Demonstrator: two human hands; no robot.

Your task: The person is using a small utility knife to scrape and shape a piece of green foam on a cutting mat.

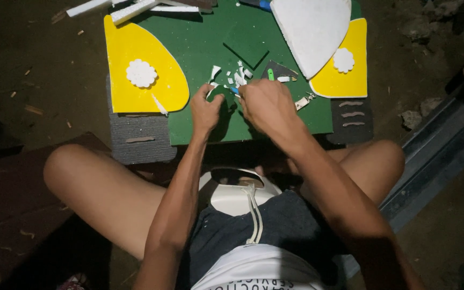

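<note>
Hands working close together over the green sheet (200,48) on the low bench. Left hand (206,110) is pinching a small white foam piece (212,88), grip narrow around it. Right hand (267,107) is closing on a blue-tipped cutter (234,91), tip just beside the left fingers. Risk: blade slipping into those fingertips; lighting is dim. Loose white scraps (239,75) are lying near, possibly snagging the cut.

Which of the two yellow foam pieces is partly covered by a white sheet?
The yellow piece on the right: the big white curved sheet overlaps its upper left. The left yellow piece lies uncovered, carrying only its white flower.
</note>
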